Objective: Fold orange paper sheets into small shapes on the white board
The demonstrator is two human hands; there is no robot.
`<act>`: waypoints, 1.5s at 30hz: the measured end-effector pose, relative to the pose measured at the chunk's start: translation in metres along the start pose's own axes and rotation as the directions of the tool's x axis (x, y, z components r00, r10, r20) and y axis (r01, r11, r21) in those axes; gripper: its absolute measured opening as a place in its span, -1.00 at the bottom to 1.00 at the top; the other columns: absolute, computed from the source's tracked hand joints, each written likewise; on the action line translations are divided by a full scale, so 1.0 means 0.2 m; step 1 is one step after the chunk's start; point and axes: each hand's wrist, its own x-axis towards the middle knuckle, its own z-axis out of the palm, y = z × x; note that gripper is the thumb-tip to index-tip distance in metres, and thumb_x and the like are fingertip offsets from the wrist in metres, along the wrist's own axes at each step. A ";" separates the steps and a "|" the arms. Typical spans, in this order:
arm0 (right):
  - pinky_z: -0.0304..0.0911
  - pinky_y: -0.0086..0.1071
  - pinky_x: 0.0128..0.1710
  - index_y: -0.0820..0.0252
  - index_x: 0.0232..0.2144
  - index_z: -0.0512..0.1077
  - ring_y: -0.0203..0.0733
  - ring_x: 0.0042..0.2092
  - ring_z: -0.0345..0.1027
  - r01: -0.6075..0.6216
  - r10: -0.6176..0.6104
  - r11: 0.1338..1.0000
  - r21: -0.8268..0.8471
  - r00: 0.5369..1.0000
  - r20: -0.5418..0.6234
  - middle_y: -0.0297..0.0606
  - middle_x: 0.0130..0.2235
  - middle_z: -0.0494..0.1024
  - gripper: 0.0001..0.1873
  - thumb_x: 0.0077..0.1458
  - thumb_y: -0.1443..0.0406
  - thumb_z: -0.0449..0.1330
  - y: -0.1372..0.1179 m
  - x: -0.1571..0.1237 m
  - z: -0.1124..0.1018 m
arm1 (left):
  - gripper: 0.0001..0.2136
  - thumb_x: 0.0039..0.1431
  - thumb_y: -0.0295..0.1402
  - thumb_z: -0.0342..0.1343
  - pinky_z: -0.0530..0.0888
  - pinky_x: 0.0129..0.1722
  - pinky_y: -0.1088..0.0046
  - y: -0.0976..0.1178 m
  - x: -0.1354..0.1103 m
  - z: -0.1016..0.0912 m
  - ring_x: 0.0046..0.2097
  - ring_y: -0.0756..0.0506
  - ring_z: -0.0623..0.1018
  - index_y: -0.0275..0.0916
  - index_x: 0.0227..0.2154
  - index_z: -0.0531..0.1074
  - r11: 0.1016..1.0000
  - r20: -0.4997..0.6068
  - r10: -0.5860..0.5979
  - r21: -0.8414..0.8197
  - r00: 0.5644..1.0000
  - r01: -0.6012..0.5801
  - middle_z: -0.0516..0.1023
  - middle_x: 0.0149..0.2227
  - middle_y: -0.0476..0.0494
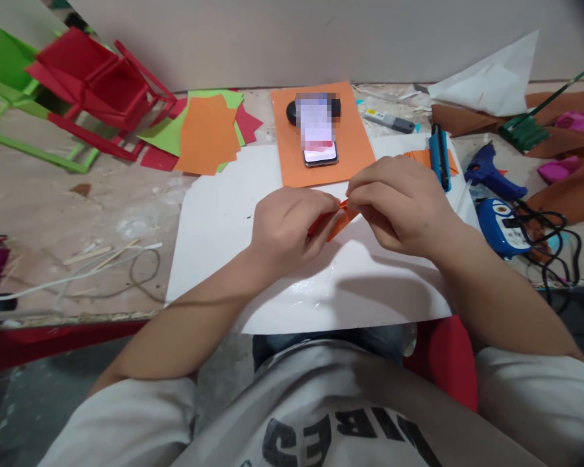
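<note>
Both my hands meet over a white sheet point(224, 227) on the table. My left hand point(287, 227) and my right hand point(399, 204) are closed in pinches on a small folded piece of orange paper point(338, 224); most of it is hidden by my fingers. Just beyond my hands lies an orange paper sheet point(355, 146) with a phone point(320, 139) propped on a dark object.
Red and green paper chairs point(102, 84) stand at the back left beside a stack of orange, green and red sheets point(207, 133). At right lie a blue cutter point(438, 155), a blue glue gun point(491, 172) with black cable, brown paper and a white sheet. Wires lie at left.
</note>
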 end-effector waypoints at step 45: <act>0.69 0.00 -0.04 -0.12 0.17 0.68 0.02 -0.10 0.71 -0.172 0.252 0.924 0.342 0.946 -0.204 -0.21 -0.06 0.79 -0.72 0.66 -0.03 0.31 -0.01 0.02 0.11 | -0.80 0.30 -0.24 0.54 0.66 -0.24 0.29 0.18 0.06 -0.01 -0.31 -0.11 0.68 -0.12 -0.35 0.64 0.767 0.067 -0.554 -0.347 0.830 0.540 0.76 -0.34 -0.02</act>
